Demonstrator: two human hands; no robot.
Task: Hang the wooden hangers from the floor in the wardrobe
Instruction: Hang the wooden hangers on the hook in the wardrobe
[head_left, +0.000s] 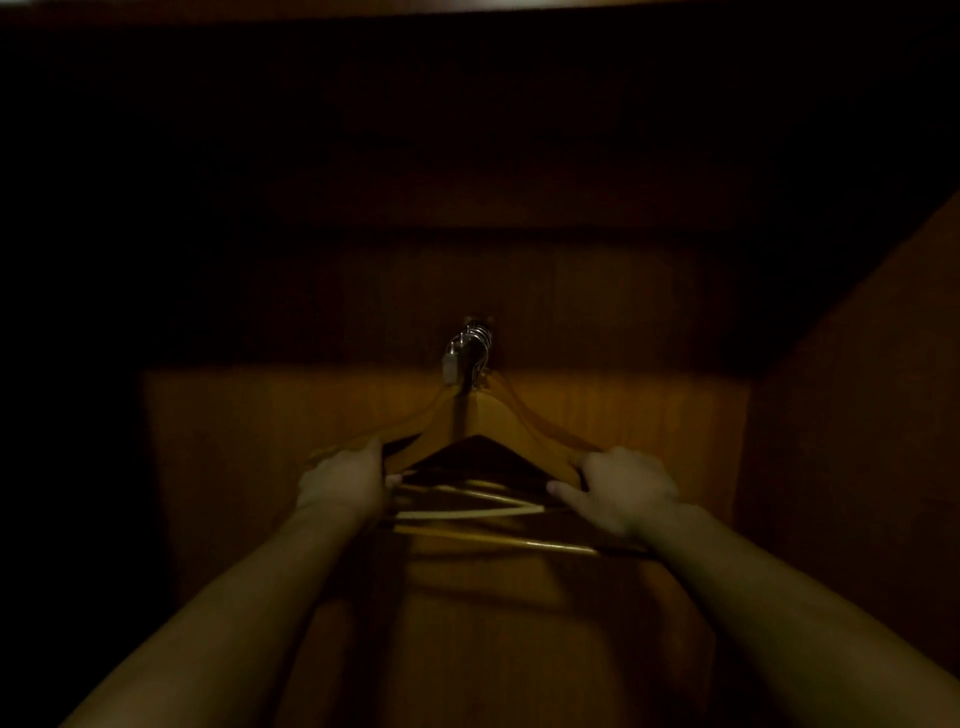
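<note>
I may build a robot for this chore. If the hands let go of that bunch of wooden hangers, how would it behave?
The wooden hangers look rigid, so they likely keep their shape. Their metal hooks sit on one rail, so the bunch would probably swing and clack. The left hand and right hand steady both ends.

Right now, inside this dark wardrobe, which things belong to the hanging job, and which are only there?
Belong to the job:
- wooden hangers, bunched together, metal hooks at the rail
- left hand gripping their left ends
- right hand gripping their right ends

Only there:
- wardrobe back panel
- right side wall
- nothing else shows in the dark
</note>
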